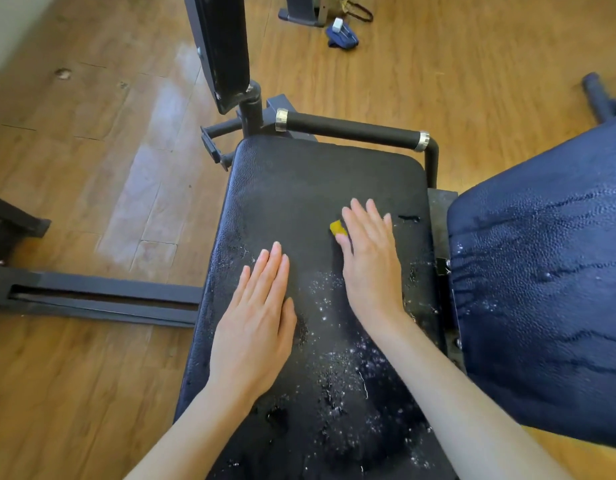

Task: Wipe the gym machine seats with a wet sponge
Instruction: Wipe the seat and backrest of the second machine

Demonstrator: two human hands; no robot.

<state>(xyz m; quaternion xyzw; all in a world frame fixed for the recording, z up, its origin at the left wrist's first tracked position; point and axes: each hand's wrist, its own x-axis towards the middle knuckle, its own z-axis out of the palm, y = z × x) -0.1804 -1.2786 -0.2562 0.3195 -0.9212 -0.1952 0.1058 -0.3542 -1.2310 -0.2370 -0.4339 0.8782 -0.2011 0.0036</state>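
Note:
A black padded gym seat fills the middle of the head view, wet and speckled with droplets near me. My right hand lies flat on it with straight fingers, pressing down on a yellow sponge; only a corner of the sponge shows past my thumb side. My left hand rests flat on the seat's left part, fingers straight and together, holding nothing. A second, dark blue padded seat with wet streaks sits to the right.
A foam-covered black handle bar runs along the seat's far edge. An upright black pad stands behind it. A metal frame rail lies on the wooden floor at left. A blue bag with a white bottle lies farther back.

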